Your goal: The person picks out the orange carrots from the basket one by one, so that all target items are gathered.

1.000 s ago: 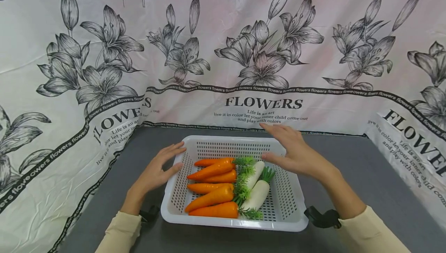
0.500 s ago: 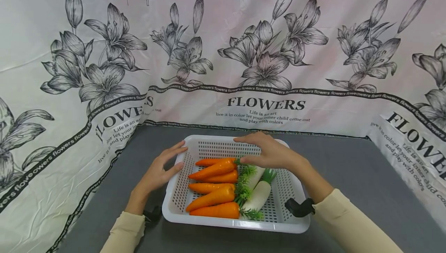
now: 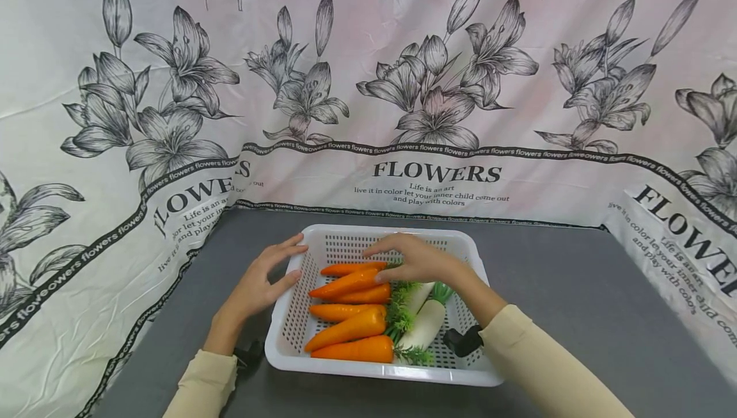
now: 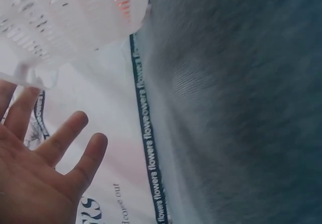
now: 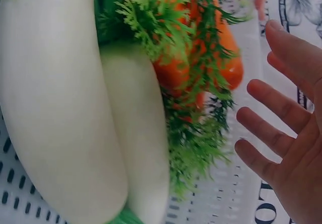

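A white perforated plastic basket [image 3: 380, 372] holds several orange carrots [image 3: 349, 328] on its left side, tips to the left. Their green tops [image 3: 400, 312] meet two white radishes [image 3: 425, 323] lying to the right. My left hand [image 3: 253, 287] is at the basket's upper left rim, fingers extended; in the left wrist view its fingertips reach the rim. Over the back of the basket my right hand [image 3: 417, 261] hovers with spread fingers, thumb close to the uppermost carrots. Nothing is held in the right wrist view, where the hand [image 5: 297, 133] stays apart from the leaves.
The basket stands on a dark grey table surface [image 3: 553, 290]. A white cloth [image 3: 437, 194] printed with black flowers and lettering hangs behind and at both sides. Black wrist straps [image 3: 463, 341] sit on both forearms, the right one above the basket's right side.
My right hand has moved left and slightly down, from the basket's right rim to above the carrots. The left hand and the vegetables remain in place.
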{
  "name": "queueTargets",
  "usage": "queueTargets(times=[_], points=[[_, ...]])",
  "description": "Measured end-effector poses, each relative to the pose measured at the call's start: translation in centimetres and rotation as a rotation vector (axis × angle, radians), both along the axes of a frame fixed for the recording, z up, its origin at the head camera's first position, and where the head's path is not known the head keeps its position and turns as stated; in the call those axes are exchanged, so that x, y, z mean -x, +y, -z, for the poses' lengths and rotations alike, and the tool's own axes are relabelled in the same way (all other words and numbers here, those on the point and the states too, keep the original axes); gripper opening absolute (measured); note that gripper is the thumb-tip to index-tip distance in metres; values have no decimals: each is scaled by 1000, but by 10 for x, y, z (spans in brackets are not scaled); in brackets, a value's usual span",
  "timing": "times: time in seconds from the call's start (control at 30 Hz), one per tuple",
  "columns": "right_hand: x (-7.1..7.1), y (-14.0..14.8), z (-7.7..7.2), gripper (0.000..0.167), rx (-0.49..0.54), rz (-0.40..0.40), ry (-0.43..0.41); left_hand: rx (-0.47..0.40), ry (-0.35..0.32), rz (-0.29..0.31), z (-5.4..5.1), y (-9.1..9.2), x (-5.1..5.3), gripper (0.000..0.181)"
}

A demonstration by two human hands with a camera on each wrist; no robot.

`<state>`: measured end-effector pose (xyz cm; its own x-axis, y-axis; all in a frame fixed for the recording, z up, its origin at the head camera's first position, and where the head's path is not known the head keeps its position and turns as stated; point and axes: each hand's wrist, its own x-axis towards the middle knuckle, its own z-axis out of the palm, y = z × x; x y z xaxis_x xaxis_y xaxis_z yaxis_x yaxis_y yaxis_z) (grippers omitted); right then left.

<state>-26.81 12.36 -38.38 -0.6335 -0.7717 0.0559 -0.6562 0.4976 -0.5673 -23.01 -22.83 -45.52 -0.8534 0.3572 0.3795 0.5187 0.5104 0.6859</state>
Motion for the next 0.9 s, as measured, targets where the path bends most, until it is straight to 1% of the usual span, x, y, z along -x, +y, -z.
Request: queueTargets(times=[0.1, 0.23, 0.4, 0.43, 0.57, 0.63, 0.77, 0.8, 0.9], points=[[2, -6, 6, 47, -10, -17, 5, 17, -6, -10, -2, -1, 1, 46], [4, -15, 10, 43, -19, -44, 8, 14, -15, -3, -3, -3, 2, 45], [4, -24, 16, 40, -9, -74, 6, 5, -38, 4, -3, -3, 2, 46], [4, -25, 18, 40, -4, -81, 17, 4, -44, 6, -2, -3, 3, 46], [3, -27, 24, 36, 20, -99, -15, -10, -57, 15, 1, -3, 3, 46], [2, -27, 26, 35, 18, -95, -12, -17, -54, 20, 2, -3, 3, 46], [3, -24, 28, 36, 10, -83, -24, -22, -45, 33, 2, -2, 4, 45], [4, -24, 28, 38, 8, -88, -21, -23, -43, 36, 2, -2, 4, 45], [5, -22, 29, 39, 12, -113, -58, -28, -43, 44, 2, -2, 5, 45]])
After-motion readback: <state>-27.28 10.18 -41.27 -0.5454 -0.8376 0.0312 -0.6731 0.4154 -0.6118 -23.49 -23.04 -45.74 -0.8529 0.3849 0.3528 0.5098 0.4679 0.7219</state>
